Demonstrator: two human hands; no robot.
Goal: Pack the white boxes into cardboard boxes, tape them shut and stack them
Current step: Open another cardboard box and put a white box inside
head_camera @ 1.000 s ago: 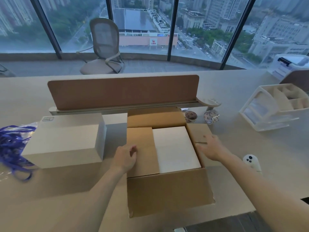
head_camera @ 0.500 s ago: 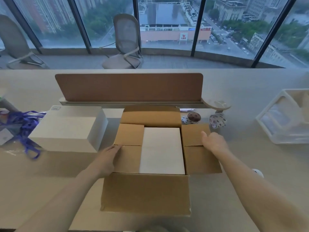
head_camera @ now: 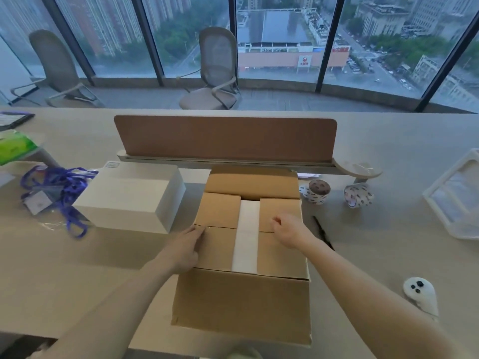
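A cardboard box [head_camera: 241, 299] stands on the desk in front of me, its near and far flaps still spread. Its two side flaps are folded inward, leaving a narrow strip of the white box [head_camera: 246, 237] inside showing between them. My left hand [head_camera: 185, 246] lies with straight fingers on the left flap [head_camera: 217, 229]. My right hand [head_camera: 286, 230] presses the right flap [head_camera: 280, 252] down, fingers slightly bent. A second white box [head_camera: 132, 196] sits on the desk to the left of the carton.
A brown desk divider [head_camera: 225, 137] runs behind the carton. Two patterned tape rolls [head_camera: 317, 191] and a black pen [head_camera: 322, 231] lie to the right, with a white tray [head_camera: 456, 198] and a white controller [head_camera: 421, 296]. Purple lanyards [head_camera: 59, 187] lie at left.
Both hands have pushed the side flaps inward over the white box, so much less of it shows. The camera has shifted to face the carton squarely.
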